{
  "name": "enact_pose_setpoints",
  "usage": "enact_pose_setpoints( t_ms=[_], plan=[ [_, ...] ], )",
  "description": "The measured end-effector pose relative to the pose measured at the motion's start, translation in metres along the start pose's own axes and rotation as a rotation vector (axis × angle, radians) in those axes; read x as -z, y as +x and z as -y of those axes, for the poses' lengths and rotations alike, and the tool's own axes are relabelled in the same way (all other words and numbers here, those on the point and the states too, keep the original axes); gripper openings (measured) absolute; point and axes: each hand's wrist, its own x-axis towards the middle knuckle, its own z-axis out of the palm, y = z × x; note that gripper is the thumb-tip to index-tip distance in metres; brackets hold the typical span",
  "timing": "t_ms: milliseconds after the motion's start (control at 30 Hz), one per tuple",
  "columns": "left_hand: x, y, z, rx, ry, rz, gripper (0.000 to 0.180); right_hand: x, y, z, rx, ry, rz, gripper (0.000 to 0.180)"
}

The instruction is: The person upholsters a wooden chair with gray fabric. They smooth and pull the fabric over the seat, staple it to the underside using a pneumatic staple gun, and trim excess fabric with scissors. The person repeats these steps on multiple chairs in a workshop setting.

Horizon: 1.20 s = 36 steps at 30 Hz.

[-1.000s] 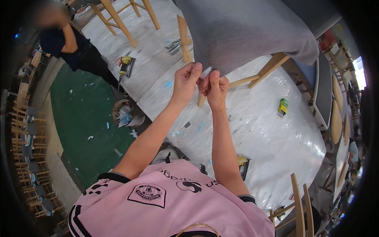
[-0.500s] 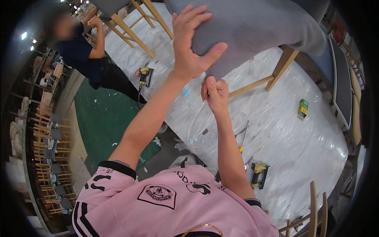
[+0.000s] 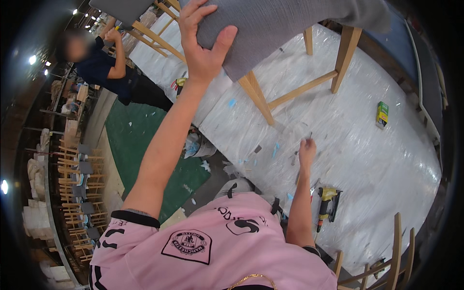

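A wooden-legged chair with grey fabric over its seat [image 3: 275, 34] stands on the plastic-wrapped table. My left hand [image 3: 205, 50] rests on the near left corner of that fabric, fingers spread and thumb stretched out. Low over the table, to the right of the nearest chair leg [image 3: 257, 99], is my right hand [image 3: 307, 151], its fingers curled in. A slim dark tip pokes out beyond them, apparently of a thin-shafted tool; the rest of it is hidden or blurred. A yellow-and-black staple gun [image 3: 328, 205] lies close to my right forearm.
A small green-and-yellow box [image 3: 382, 115] sits on the table [image 3: 357, 159] at right. Scraps lie around. Another person [image 3: 108, 70] works at a chair at far left. Chair frames [image 3: 397, 251] stand at lower right. Rows of chairs [image 3: 84, 193] line the left, beyond a green mat [image 3: 145, 140].
My right hand has let go of the fabric corner and moved down and right to the thin-shafted tool on the table. The corner now hangs by the leg. The view has shifted.
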Motion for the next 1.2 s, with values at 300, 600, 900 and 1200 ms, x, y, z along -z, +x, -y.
enact_pose_setpoints(
  t_ms=[300,600,900,1200],
  plan=[
    [0.006,-0.006,0.007,0.048,0.03,-0.032,0.052,0.027,-0.065,-0.097,-0.113,-0.112,0.254,0.044],
    [0.006,-0.009,0.009,0.071,0.024,-0.057,0.052,0.06,0.02,0.159,0.334,0.518,0.251,0.026],
    [0.003,-0.009,0.004,0.084,0.085,-0.029,0.055,0.062,0.07,0.256,0.683,0.403,0.124,0.022],
    [0.003,-0.009,0.004,0.106,0.08,-0.039,0.057,0.057,0.091,0.24,0.746,0.359,0.166,0.023]
  ],
)
